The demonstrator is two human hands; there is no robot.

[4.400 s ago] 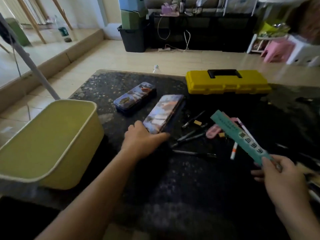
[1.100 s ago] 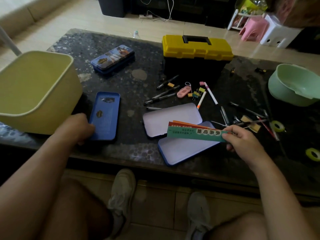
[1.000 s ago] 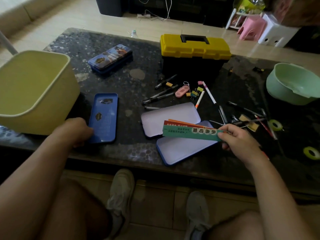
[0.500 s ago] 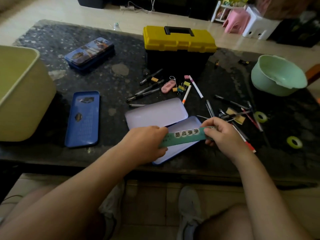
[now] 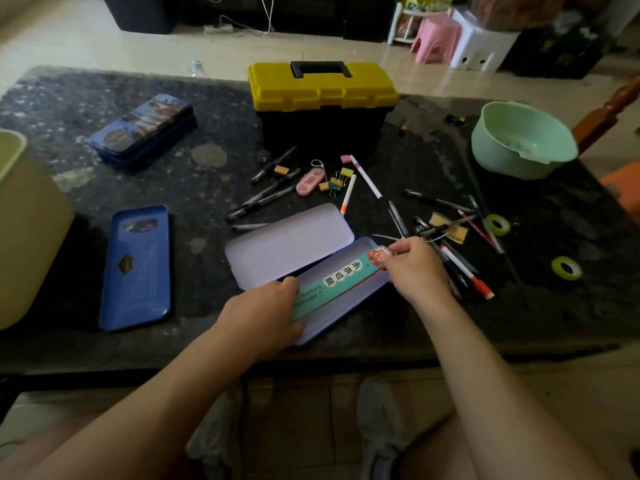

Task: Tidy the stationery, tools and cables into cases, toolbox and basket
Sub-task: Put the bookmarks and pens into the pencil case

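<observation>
On the dark stone table (image 5: 69, 98), by its near edge, held the green packet (image 5: 341, 277) aslant in the open case (image 5: 349, 306). Gripped one end with the left hand (image 5: 263, 317), pinched the other with the right hand (image 5: 415, 268). Might have wedged crooked on the rim if pressed.

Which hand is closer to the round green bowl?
Right. The right hand pinches the far end of the teal card, below and left of the mint green plastic bowl. The left hand holds the card's near end, farther left and lower.
</observation>
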